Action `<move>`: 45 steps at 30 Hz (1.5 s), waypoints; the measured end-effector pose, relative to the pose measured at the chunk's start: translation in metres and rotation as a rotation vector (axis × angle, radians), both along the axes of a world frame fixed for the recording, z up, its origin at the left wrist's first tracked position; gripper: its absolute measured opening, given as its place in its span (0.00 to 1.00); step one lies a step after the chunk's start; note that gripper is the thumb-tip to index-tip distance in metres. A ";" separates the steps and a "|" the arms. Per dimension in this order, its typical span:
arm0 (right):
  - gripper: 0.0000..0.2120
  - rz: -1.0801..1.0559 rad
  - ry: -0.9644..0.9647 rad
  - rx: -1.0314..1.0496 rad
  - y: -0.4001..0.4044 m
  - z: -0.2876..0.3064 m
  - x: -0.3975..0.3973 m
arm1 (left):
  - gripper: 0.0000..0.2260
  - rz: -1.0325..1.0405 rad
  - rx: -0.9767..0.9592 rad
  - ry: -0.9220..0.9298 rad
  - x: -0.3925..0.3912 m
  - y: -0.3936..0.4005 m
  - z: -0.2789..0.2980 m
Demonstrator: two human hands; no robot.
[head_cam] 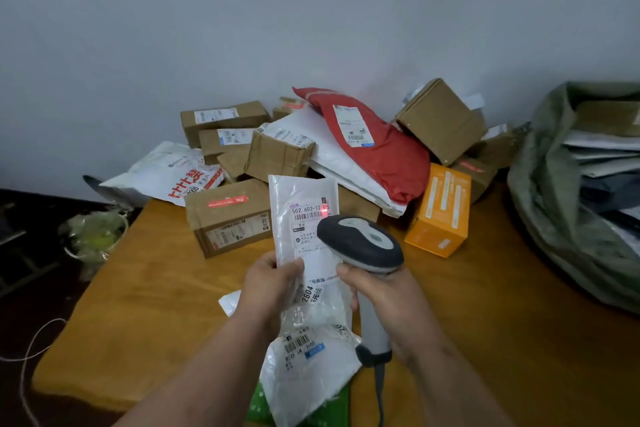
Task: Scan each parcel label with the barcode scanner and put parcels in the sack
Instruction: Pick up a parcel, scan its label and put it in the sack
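The left hand (273, 284) pinches a white pouch (304, 218) by its lower part, holding it upright so its label (310, 215) faces the scanner (360, 246). The right hand (384, 298) is wrapped round the scanner's grip, aiming its head at the barcode, where red light falls. More parcels (311, 149) wait on the table (138, 305); the sack (554, 166) gapes at right within reach.

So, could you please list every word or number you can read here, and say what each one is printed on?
"502 602-12 815": label of the white parcel held in the left hand.
"2604": lower on that same parcel.
"005": white bag at the pile's left, beside large red characters.
Labels on the red bag, the brown boxes, the orange box and the lower white parcel: too small or blurred to read.
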State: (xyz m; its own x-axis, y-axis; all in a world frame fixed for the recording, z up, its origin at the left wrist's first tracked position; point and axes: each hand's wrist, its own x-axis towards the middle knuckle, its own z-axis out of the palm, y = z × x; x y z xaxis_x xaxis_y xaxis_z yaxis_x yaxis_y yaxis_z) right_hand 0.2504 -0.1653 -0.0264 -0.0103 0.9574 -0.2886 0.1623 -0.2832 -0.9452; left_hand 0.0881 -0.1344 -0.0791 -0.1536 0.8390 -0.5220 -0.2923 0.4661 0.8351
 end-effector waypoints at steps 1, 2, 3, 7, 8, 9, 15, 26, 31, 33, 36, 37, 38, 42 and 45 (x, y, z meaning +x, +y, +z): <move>0.09 -0.002 0.001 0.005 -0.002 0.003 0.000 | 0.05 0.004 0.005 -0.003 0.000 -0.002 0.002; 0.08 -0.001 0.003 0.009 -0.004 0.006 0.000 | 0.05 0.007 0.013 -0.006 0.000 -0.004 0.004; 0.07 0.003 0.002 0.017 -0.006 0.008 0.000 | 0.05 0.009 0.023 -0.007 0.000 -0.007 0.007; 0.06 0.050 -0.033 0.040 -0.013 0.017 0.007 | 0.06 0.024 0.048 -0.003 0.006 -0.016 0.017; 0.06 0.056 -0.043 0.045 -0.015 0.019 0.010 | 0.06 0.027 0.052 -0.002 0.009 -0.018 0.019; 0.06 0.059 -0.051 0.050 -0.017 0.020 0.013 | 0.06 0.031 0.053 -0.002 0.011 -0.020 0.021; 0.03 0.071 -0.050 0.071 -0.023 0.024 0.036 | 0.07 0.066 0.030 0.016 0.030 -0.028 0.023; 0.02 0.053 -0.015 0.092 -0.028 0.036 0.082 | 0.08 0.045 0.033 0.047 0.075 -0.032 0.035; 0.04 -0.022 -0.021 0.086 -0.027 0.040 0.119 | 0.07 -0.016 0.044 0.026 0.106 -0.027 0.040; 0.02 -0.078 -0.029 0.090 -0.027 0.041 0.138 | 0.07 -0.047 0.063 0.030 0.123 -0.022 0.041; 0.03 -0.198 0.014 0.030 -0.023 0.039 0.166 | 0.08 -0.095 0.060 0.013 0.146 -0.009 0.043; 0.04 -0.225 0.026 0.002 -0.020 0.039 0.173 | 0.08 -0.109 0.055 -0.003 0.152 -0.005 0.044; 0.05 -0.242 0.037 -0.023 -0.017 0.039 0.183 | 0.08 -0.132 0.053 -0.023 0.161 0.002 0.047; 0.09 -0.274 0.264 -0.118 0.001 0.040 0.208 | 0.09 -0.253 0.062 -0.075 0.191 0.040 0.059; 0.10 -0.334 0.372 -0.104 0.014 0.042 0.221 | 0.09 -0.378 0.088 -0.088 0.218 0.069 0.071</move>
